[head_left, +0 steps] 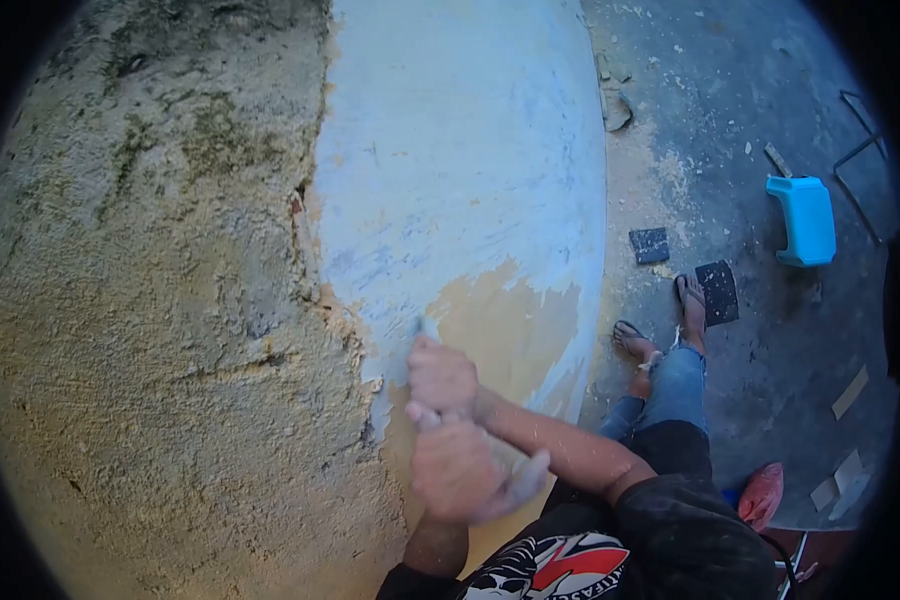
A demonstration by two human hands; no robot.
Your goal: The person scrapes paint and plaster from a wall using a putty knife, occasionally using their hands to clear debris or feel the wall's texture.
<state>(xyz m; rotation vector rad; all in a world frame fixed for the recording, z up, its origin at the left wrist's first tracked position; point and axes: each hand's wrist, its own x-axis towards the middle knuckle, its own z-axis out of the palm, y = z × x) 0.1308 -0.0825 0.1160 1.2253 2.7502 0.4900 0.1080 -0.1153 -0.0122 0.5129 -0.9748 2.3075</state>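
My right hand (442,378) is closed in a fist against the wall. A small pale tip (429,327) shows just past its knuckles; its kind cannot be made out. Close below, my left hand (458,470) is also closed, its fingers whitish with dust. What it grips, if anything, is hidden. Both fists are at the border between a bluish-white wall patch (450,130) and a smooth tan patch (510,320) with a jagged edge.
Rough, crumbling wall (170,300) fills the left side. On the dusty floor are a blue plastic stool (808,222), dark square pieces (650,245), flakes and scraps, a bent metal frame (855,175) and a red bag (762,495). My sandalled feet (690,300) stand by the wall base.
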